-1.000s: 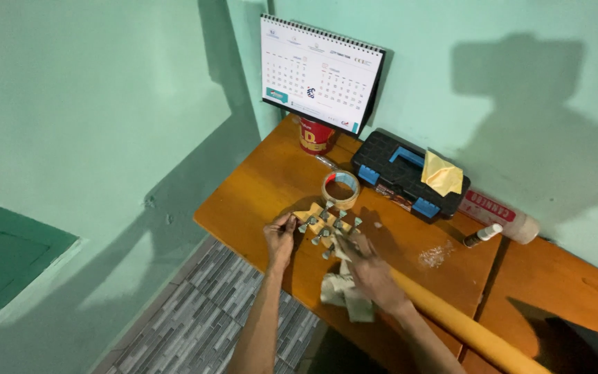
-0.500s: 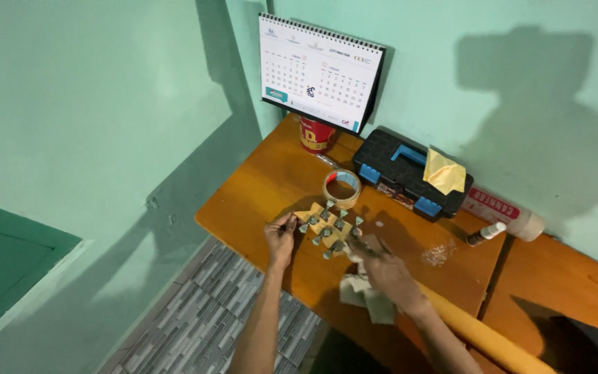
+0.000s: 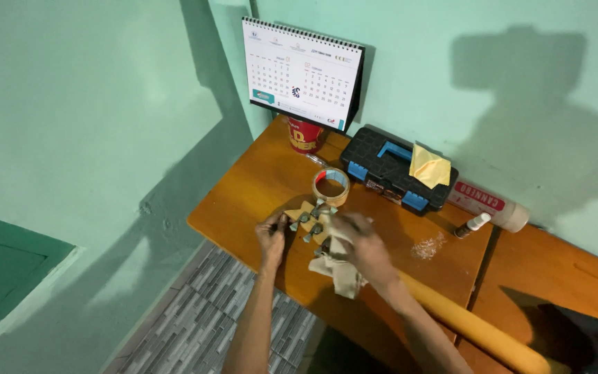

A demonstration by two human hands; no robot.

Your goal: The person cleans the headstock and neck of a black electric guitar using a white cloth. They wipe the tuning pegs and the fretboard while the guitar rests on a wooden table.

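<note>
Head view showed the left hand [image 3: 271, 234] pinching the small wooden lattice's [image 3: 308, 220] near-left edge, while the right hand [image 3: 363, 251] (nearer, clutching a beige cloth [image 3: 340, 271]) pressed over its right side.

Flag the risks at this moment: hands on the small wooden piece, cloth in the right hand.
1. The wooden lattice piece lies near the table's front edge; only the left hand steadies it, so a hard wipe from the right hand with the beige cloth might push it off.
2. The cloth could snag on the piece's protruding ends.
3. The tape roll sits just behind; a broad stroke may knock it.
</note>
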